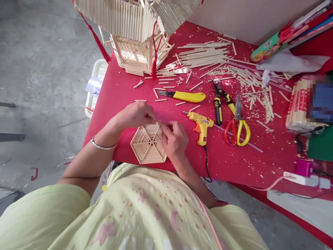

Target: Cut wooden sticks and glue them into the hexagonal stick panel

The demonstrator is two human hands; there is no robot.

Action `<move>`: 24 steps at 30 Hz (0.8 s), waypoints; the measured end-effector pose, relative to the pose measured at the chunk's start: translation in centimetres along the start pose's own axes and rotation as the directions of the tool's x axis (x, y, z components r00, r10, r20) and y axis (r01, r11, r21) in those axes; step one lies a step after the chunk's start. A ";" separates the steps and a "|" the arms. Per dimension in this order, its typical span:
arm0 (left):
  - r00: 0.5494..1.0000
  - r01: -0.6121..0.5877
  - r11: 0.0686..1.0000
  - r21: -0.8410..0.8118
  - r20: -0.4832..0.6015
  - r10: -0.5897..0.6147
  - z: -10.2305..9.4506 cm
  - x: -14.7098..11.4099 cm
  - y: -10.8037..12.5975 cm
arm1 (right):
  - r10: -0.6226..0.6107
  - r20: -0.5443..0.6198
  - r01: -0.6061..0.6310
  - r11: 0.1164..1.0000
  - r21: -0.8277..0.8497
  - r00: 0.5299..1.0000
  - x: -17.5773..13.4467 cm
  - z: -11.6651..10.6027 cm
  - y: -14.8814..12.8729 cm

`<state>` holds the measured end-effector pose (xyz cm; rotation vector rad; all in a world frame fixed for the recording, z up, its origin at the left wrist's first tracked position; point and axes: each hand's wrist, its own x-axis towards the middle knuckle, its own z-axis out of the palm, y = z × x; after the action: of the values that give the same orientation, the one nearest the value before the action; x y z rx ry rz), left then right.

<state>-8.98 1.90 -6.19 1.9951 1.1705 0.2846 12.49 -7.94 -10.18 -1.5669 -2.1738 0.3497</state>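
Observation:
A hexagonal panel of wooden sticks [149, 152] lies flat near the table's front edge, with spokes meeting at a small hole in its centre. Over its far edge my left hand [139, 114] is closed in a pinch. My right hand [175, 139] is closed too, at the panel's far right side, and its fingertips meet those of my left hand. Whatever sits between the fingertips is too small to make out. Just right of my right hand lies a yellow glue gun [201, 123]. Beyond both hands is a yellow utility knife [188, 96].
A stick-built lantern-like structure [135, 52] with red tassels stands at the back left. Pruning snips [218, 107] and red-and-yellow scissors [238, 121] lie rightward. Behind are piled loose sticks [205, 57]. Bundled sticks [298, 104] and a power strip [307, 178] are at far right.

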 end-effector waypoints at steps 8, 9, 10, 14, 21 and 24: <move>0.994 0.100 0.992 -0.072 0.047 -0.097 -1.6 -0.8 -0.3 | 0.004 -0.013 -0.004 1.000 0.008 1.000 0.0 0.0 -0.2; 0.994 0.104 0.993 -0.064 0.051 -0.100 -1.8 -1.0 -0.4 | 0.001 -0.017 -0.001 1.000 0.010 1.000 0.0 0.0 -0.2; 0.993 0.105 0.993 -0.054 0.056 -0.102 -2.0 -1.1 -0.6 | -0.002 -0.022 0.002 1.000 0.013 1.000 0.0 0.0 -0.2; 0.992 0.090 0.995 -0.042 0.088 -0.086 -2.2 -1.6 -1.3 | -0.004 -0.026 0.004 1.000 0.017 1.000 0.0 0.1 0.0; 0.994 0.043 0.999 0.008 0.096 -0.044 -1.9 -1.5 -1.6 | -0.018 -0.041 0.018 1.000 0.002 0.999 -0.1 0.2 0.1; 0.995 0.024 0.999 0.032 0.094 -0.027 -1.9 -1.5 -1.5 | -0.014 -0.030 0.014 1.000 0.003 0.999 -0.1 0.3 0.1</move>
<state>-11.81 2.06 -5.76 1.9961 1.1461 0.1585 12.46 -7.97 -10.48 -1.5452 -2.1595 0.3234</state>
